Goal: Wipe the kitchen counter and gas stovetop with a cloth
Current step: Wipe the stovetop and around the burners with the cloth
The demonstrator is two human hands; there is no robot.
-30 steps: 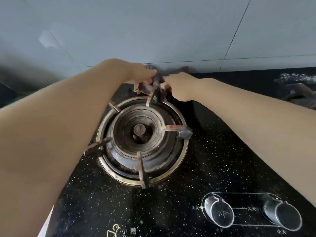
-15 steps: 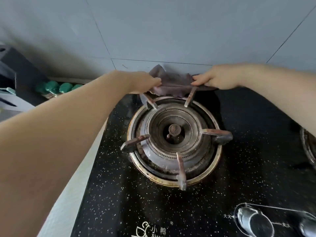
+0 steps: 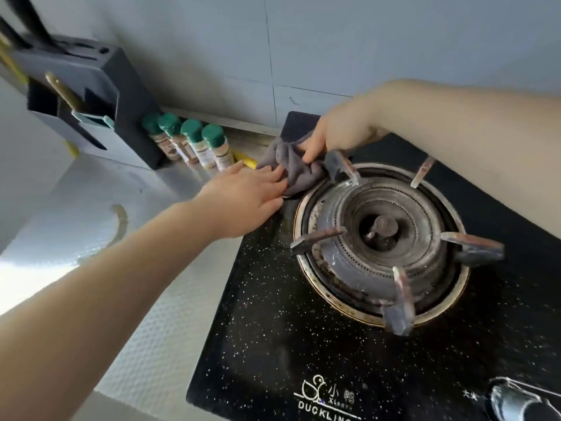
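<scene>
Stovetop point(image 3: 273, 329) rear-left corner: cloth point(image 3: 291, 165) bunched between both hands' fingers point(image 3: 311, 150).

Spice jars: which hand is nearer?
Left. The left hand lies flat just right of the spice jars, fingertips on the cloth. The right hand grips the cloth farther right, by the burner.

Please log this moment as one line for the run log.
stage: wiping stovetop back-left corner | cloth: bunched beside burner | right hand: gripping cloth | left hand: flat, fingers touching cloth
</scene>
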